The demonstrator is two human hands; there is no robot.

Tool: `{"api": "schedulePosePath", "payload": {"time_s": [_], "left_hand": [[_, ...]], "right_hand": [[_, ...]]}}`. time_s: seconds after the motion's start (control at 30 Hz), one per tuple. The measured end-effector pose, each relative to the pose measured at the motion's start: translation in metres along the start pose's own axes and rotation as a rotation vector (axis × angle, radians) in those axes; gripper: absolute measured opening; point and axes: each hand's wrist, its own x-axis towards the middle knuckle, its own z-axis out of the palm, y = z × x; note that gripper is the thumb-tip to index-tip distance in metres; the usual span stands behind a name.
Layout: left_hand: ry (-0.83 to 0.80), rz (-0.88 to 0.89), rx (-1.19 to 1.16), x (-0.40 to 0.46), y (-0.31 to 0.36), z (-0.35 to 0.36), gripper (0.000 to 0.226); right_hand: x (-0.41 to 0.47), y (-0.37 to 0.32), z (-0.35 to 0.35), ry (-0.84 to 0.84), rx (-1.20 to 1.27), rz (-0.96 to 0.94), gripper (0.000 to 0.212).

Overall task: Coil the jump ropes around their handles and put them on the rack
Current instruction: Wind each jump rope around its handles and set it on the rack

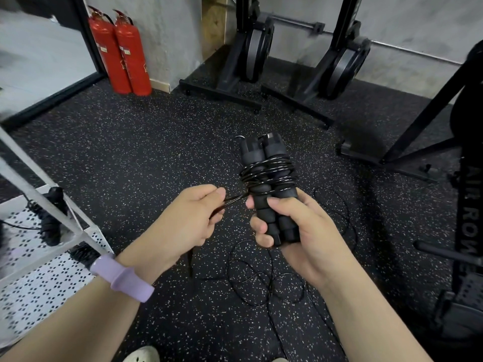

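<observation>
Right hand (300, 231) grips both handles (271, 194) upright, fingers curled round them. Left hand (188, 220) pinches the rope (235, 198) beside the coil. Keep tension, lay turns snug; slack (261, 278) on the floor. Rack (52, 259) left.

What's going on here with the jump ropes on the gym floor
A person is coiling a black jump rope. The right hand grips the two foam handles held side by side, with several turns of cord already wound around them. The left hand pinches the free end of the cord beside the handles. Another black rope lies loose on the speckled floor below. At the left, a white perforated rack already holds a coiled rope.
</observation>
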Motion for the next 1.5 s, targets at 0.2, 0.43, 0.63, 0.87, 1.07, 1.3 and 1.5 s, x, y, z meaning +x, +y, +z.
{"api": "schedulePosePath", "payload": {"time_s": [0.2,0.43,0.63,0.87,1.07,1.3,1.5], "left_hand": [[0.050,0.005,-0.007,-0.003,0.002,0.003,0.034],[0.002,0.078,0.843,-0.008,-0.008,-0.007,0.039],[0.244,0.347,0.968,-0.005,0.001,-0.020,0.044],[0.407,0.736,0.991,-0.008,-0.001,-0.024,0.039],[0.204,0.828,1.082,-0.008,0.000,-0.019,0.036],[-0.149,0.369,0.697,0.002,-0.008,-0.023,0.052],[-0.510,-0.103,-0.027,0.009,-0.017,-0.019,0.031]], "right_hand": [[0.002,0.001,0.000,-0.006,0.021,-0.017,0.030],[0.006,-0.010,-0.020,0.303,-0.183,-0.114,0.021],[0.007,-0.015,-0.041,0.439,-0.202,-0.040,0.020],[0.010,-0.008,-0.048,0.369,-0.494,0.165,0.025],[0.010,0.012,-0.023,-0.094,-1.078,0.505,0.031],[-0.006,-0.001,0.000,-0.488,-1.176,0.509,0.050],[-0.026,-0.019,0.000,-0.494,-0.837,0.309,0.043]]}}
